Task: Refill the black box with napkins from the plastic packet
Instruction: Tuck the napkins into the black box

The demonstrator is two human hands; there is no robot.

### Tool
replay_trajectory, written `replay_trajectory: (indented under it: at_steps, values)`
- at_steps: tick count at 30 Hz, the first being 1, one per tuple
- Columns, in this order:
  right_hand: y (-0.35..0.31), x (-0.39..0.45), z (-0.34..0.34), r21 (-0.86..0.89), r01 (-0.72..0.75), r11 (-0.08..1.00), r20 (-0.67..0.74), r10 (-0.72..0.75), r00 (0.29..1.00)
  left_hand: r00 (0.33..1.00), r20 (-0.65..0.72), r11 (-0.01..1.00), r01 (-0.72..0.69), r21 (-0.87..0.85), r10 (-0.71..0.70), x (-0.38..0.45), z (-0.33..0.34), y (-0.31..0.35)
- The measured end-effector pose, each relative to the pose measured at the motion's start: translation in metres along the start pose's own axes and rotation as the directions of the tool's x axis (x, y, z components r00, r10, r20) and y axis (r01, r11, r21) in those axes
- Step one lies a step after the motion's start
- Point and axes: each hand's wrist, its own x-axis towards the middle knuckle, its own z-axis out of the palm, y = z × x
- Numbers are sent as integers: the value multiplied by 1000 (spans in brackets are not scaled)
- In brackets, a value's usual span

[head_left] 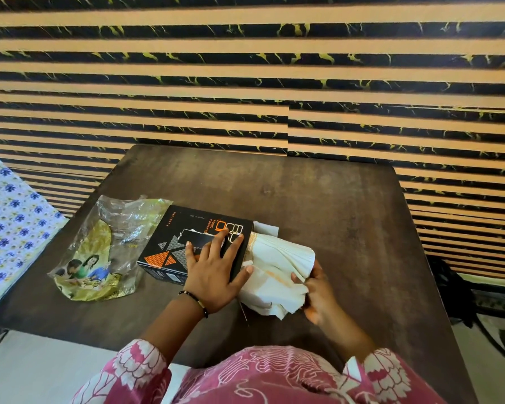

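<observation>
On the dark worktop [318, 199] the black box [196, 243] lies flat, its right end open, with the person's left hand [216, 272] spread open on its lid, gripping nothing. Just to its right, the right hand [318, 293] has its grip clamped on a stack of white napkins [277, 266] that meets the open end. Left of the box, touching it, lies the crumpled plastic packet [99, 252].

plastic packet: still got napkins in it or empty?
Looks empty: the plastic packet lies flat and crumpled left of the black box; the napkins are at the box's open end.
</observation>
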Motion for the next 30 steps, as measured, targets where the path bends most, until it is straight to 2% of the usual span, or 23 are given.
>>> replay_trajectory:
  at_steps: [3,8,12,17,30]
  values:
    - [-3,-1,-1,-38,-42,998,32,43,999,1000,-12,1000,5,8,-5,-2,1,2]
    - [-1,-3,-1,-106,-19,994,29,22,999,999,-6,995,42,-95,-43,-2,-2,3]
    - [-2,-5,-1,-130,-14,991,44,20,999,998,10,998,56,-9,-56,-2,-1,7]
    - [-6,-10,0,-179,-51,983,127,75,989,996,22,996,90,-12,-90,3,-4,14]
    - [-3,6,41,-189,-35,981,48,45,998,994,51,995,97,14,-97,14,-6,16]
